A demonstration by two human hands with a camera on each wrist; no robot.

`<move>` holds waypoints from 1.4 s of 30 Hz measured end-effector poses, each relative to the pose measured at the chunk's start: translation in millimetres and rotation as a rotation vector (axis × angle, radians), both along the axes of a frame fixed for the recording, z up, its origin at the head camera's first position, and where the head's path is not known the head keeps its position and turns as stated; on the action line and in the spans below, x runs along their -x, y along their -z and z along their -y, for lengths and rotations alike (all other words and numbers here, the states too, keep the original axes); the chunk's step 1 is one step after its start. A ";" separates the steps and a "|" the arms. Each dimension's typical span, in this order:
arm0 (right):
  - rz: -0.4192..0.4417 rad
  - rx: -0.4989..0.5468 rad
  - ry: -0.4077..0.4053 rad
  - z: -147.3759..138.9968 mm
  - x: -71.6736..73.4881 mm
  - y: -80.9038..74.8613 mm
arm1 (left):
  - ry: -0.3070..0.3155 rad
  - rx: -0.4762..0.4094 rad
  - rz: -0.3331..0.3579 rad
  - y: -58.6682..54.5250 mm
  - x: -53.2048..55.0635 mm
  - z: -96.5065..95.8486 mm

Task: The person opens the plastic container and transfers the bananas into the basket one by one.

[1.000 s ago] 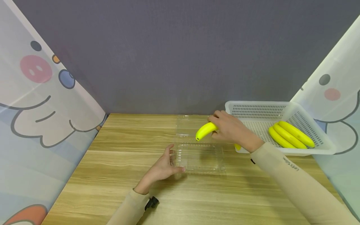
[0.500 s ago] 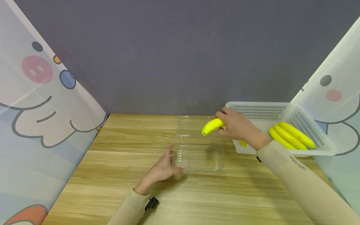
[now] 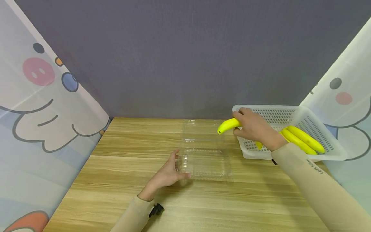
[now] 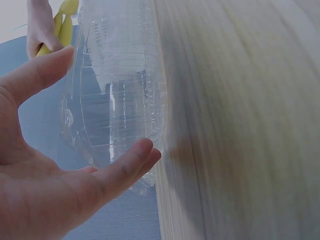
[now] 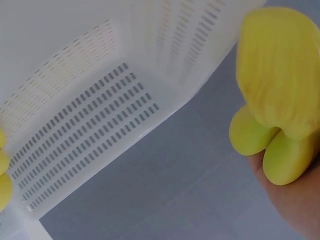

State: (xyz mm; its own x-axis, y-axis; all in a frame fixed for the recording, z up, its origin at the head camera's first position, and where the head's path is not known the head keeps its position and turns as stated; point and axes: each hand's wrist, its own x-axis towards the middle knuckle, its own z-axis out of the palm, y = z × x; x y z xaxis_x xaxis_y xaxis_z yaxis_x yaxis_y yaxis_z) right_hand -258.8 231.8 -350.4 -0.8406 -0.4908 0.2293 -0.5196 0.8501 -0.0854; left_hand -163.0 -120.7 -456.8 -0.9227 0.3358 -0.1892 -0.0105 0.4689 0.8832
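Note:
My left hand [image 3: 167, 171] is at the left end of a clear plastic clamshell box [image 3: 207, 177], whose lid lies folded open toward the wall. In the left wrist view, the thumb [image 4: 52, 70] is at the box's rim and the outstretched fingers [image 4: 127, 162] are against its end wall. Over the left side of a white basket, my right hand [image 3: 256, 129] grips a bunch of yellow bananas [image 3: 229, 125]. One end sticks out to the left; another yellow part shows below the hand. The right wrist view shows the bananas [image 5: 280, 70] joined together at close range.
The white perforated basket [image 3: 292, 158] stands at the table's back right, with more bananas [image 3: 302, 140] at its right end. A grey wall [image 3: 185, 58] rises behind the wooden table [image 3: 121, 180]. Printed cartoon panels [image 3: 58, 129] flank both sides.
My right hand has moved right with the bananas, away from above the clear box to over the basket's left side. My left hand stays at the box.

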 end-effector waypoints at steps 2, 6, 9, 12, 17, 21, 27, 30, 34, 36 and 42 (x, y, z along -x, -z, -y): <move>0.011 -0.002 0.021 -4.6 1.1 0.5 | -0.002 0.002 0.002 0.0 -0.3 0.1; 0.039 0.000 0.062 -13.2 2.6 0.8 | -0.003 0.006 0.003 0.3 -0.6 0.5; 0.054 0.000 0.087 -18.9 3.6 0.7 | -0.002 0.004 0.004 0.1 -0.7 0.6; 0.065 -0.003 0.100 -24.5 5.2 1.3 | -0.003 0.004 0.002 -0.2 -0.7 0.6; 0.076 0.005 0.125 -32.9 8.2 2.8 | -0.005 0.010 -0.005 0.1 -0.4 0.5; 0.084 0.012 0.147 -39.7 10.2 4.0 | -0.007 0.014 -0.011 0.4 -0.3 0.2; 0.082 0.012 0.164 -48.0 10.4 5.0 | -0.011 0.027 -0.012 1.2 -0.4 -0.3; 0.086 0.016 0.176 -51.8 10.9 6.8 | -0.011 0.029 -0.013 1.1 -0.6 -0.3; 0.095 0.005 0.195 -57.5 12.2 10.0 | -0.011 0.027 -0.012 0.9 -0.7 -0.3; 0.095 -0.005 0.207 -60.7 12.9 11.6 | -0.011 0.030 -0.013 0.8 -0.8 -0.2; 0.106 -0.006 0.238 -70.5 14.3 14.6 | -0.007 0.030 -0.017 1.3 -0.8 -0.1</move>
